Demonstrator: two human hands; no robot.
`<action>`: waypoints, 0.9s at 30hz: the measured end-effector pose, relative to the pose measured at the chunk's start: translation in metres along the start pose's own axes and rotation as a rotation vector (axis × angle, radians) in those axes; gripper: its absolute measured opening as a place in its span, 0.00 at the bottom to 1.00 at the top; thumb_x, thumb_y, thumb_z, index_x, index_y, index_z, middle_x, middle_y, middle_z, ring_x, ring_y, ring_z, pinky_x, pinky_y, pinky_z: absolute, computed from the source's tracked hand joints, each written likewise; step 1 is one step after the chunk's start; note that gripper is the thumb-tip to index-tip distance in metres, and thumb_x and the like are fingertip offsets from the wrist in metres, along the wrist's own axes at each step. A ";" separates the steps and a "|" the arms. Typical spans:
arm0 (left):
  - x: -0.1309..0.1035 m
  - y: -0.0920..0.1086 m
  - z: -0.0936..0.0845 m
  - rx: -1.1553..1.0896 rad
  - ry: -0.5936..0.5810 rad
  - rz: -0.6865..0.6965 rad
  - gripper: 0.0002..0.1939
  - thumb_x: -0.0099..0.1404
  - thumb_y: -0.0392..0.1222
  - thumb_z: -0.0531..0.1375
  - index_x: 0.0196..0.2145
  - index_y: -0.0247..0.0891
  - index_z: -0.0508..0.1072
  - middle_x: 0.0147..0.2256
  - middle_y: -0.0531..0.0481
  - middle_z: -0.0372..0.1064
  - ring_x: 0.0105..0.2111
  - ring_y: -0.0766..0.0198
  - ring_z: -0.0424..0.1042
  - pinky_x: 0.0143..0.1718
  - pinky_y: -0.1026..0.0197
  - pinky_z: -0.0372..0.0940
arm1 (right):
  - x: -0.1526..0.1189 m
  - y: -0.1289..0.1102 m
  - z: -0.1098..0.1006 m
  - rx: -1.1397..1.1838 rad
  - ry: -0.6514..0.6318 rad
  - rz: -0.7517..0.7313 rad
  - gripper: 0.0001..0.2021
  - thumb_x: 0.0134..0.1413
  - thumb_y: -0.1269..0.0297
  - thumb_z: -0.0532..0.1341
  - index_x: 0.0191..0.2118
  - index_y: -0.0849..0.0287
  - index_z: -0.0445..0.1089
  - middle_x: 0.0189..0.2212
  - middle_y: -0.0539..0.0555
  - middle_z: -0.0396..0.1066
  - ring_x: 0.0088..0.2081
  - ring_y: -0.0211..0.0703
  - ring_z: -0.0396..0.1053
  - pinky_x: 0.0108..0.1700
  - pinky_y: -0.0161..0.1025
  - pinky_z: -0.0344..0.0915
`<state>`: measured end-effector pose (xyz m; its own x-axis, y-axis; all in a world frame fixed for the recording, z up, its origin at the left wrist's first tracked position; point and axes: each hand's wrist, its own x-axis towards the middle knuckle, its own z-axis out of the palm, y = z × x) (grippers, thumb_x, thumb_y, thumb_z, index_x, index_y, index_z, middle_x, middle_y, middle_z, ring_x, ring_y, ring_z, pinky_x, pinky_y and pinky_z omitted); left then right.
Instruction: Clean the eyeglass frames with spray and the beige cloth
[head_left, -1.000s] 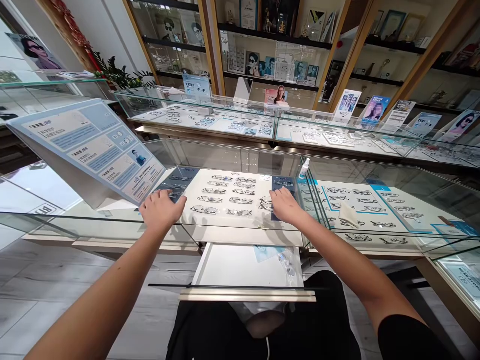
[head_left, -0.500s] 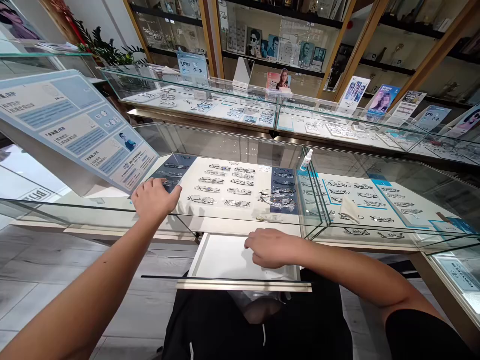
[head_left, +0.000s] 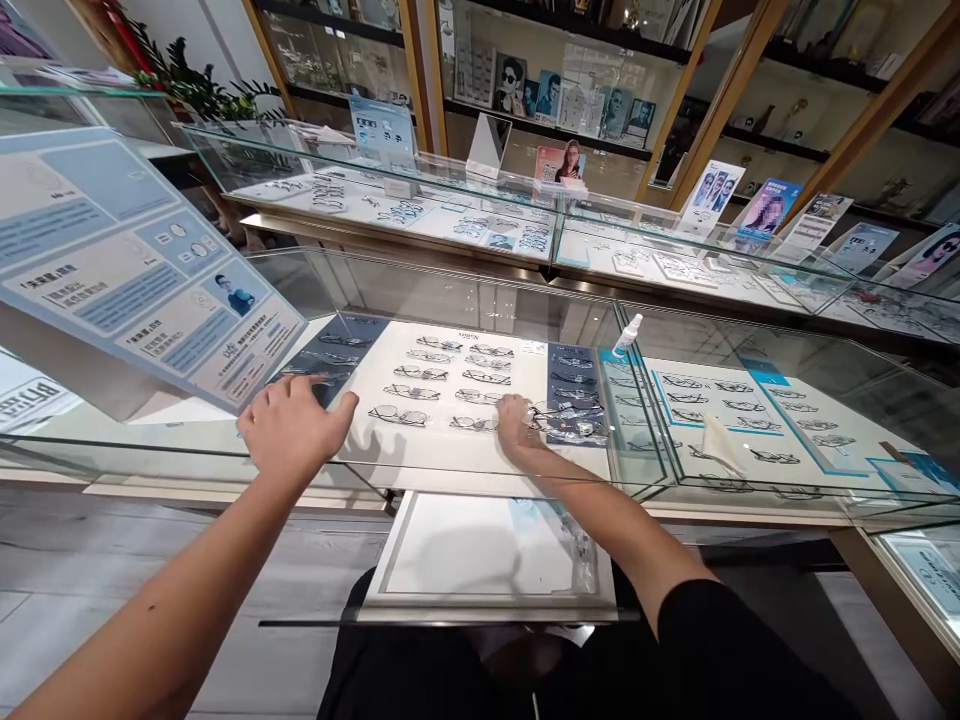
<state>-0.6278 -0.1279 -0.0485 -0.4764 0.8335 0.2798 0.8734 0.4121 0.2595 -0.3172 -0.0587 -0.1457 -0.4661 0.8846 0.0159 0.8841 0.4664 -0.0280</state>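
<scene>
Far L of frame: lt-blue info board (head_left: pixel 139 265), tilted back, on the L end of the glass-topped table (head_left: pixel 435 445). Upper L: potted plant (head_left: pixel 199 85), dark green. Lower L: grey wood-look floor (head_left: pixel 315 575).

L of ctr: L hand (head_left: pixel 291 428), palm down, fingers spread wide, nothing in it; just beside the board's lower R corner, contact w/ the table glass can't be told. Ctr: eyeglasses (head_left: pixel 399 416) in rows on a white panel btwn two navy strips. Below, lower ctr: white drawer (head_left: pixel 442 550) standing open, clear plastic packaging (head_left: pixel 582 550) along its R side. Upper ctr bkgd: rear display case (head_left: pixel 431 258), glass, w/ more frames, then wall shelves (head_left: pixel 555 118) w/ pics, wood uprights.

Just R of ctr: R hand (head_left: pixel 517 425), fingers bent, right by the eyeglasses at the white panel's R side; can't tell if it grips any. R of it: white spray bottle (head_left: pixel 628 335), tilted in view, by the glass seam. Further R: cream cloth (head_left: pixel 721 447) over the table's R section, which has more frames w/ blue borders. Upper R: leaflet stands (head_left: pixel 710 195) in a row.
</scene>
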 end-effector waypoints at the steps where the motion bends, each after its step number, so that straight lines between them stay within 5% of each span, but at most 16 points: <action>1: 0.000 0.000 0.000 0.001 0.004 0.003 0.35 0.68 0.61 0.50 0.61 0.35 0.72 0.64 0.31 0.68 0.65 0.36 0.63 0.66 0.36 0.56 | 0.010 0.014 0.001 0.003 0.027 0.081 0.20 0.70 0.56 0.65 0.61 0.58 0.71 0.59 0.60 0.72 0.55 0.52 0.74 0.56 0.55 0.75; 3: 0.000 0.000 0.000 0.001 0.004 0.002 0.34 0.68 0.62 0.50 0.60 0.37 0.72 0.64 0.32 0.68 0.66 0.36 0.63 0.66 0.35 0.57 | 0.026 0.048 0.005 0.003 0.081 0.268 0.22 0.70 0.57 0.65 0.64 0.58 0.68 0.62 0.61 0.70 0.59 0.55 0.72 0.59 0.59 0.72; 6: 0.001 0.000 -0.001 -0.008 -0.006 -0.008 0.34 0.68 0.63 0.49 0.60 0.37 0.73 0.65 0.31 0.66 0.66 0.35 0.62 0.67 0.33 0.56 | 0.033 0.103 0.016 0.004 0.122 0.494 0.33 0.70 0.72 0.55 0.77 0.64 0.49 0.70 0.72 0.62 0.71 0.65 0.55 0.70 0.61 0.57; 8: 0.002 0.000 -0.002 -0.012 -0.010 -0.004 0.35 0.68 0.63 0.49 0.60 0.37 0.73 0.66 0.31 0.66 0.67 0.35 0.62 0.67 0.33 0.56 | 0.032 0.134 0.027 0.010 0.116 0.582 0.42 0.65 0.75 0.56 0.80 0.64 0.37 0.72 0.70 0.59 0.74 0.65 0.49 0.73 0.60 0.50; 11: 0.003 -0.001 -0.002 -0.016 -0.016 0.007 0.35 0.69 0.64 0.48 0.60 0.37 0.73 0.66 0.32 0.66 0.67 0.36 0.62 0.67 0.32 0.56 | 0.031 0.164 0.046 0.039 0.075 0.624 0.47 0.61 0.75 0.57 0.80 0.63 0.33 0.72 0.68 0.61 0.75 0.66 0.47 0.72 0.60 0.47; 19: 0.002 0.001 -0.004 -0.018 -0.020 0.002 0.35 0.70 0.64 0.48 0.60 0.37 0.73 0.66 0.30 0.65 0.68 0.37 0.62 0.67 0.31 0.56 | 0.042 0.200 0.079 0.036 0.093 0.543 0.44 0.60 0.76 0.56 0.79 0.59 0.39 0.66 0.68 0.68 0.69 0.68 0.55 0.68 0.65 0.48; 27: 0.003 0.000 0.001 -0.024 -0.004 0.006 0.32 0.71 0.61 0.50 0.60 0.37 0.73 0.67 0.31 0.64 0.68 0.37 0.62 0.67 0.30 0.56 | 0.029 0.192 0.060 0.029 0.131 0.454 0.34 0.63 0.76 0.52 0.75 0.66 0.53 0.55 0.69 0.76 0.61 0.63 0.61 0.70 0.61 0.41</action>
<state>-0.6290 -0.1252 -0.0488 -0.4704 0.8374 0.2783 0.8738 0.3980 0.2794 -0.1630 0.0561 -0.2104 -0.0228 0.9923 0.1216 0.9955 0.0338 -0.0888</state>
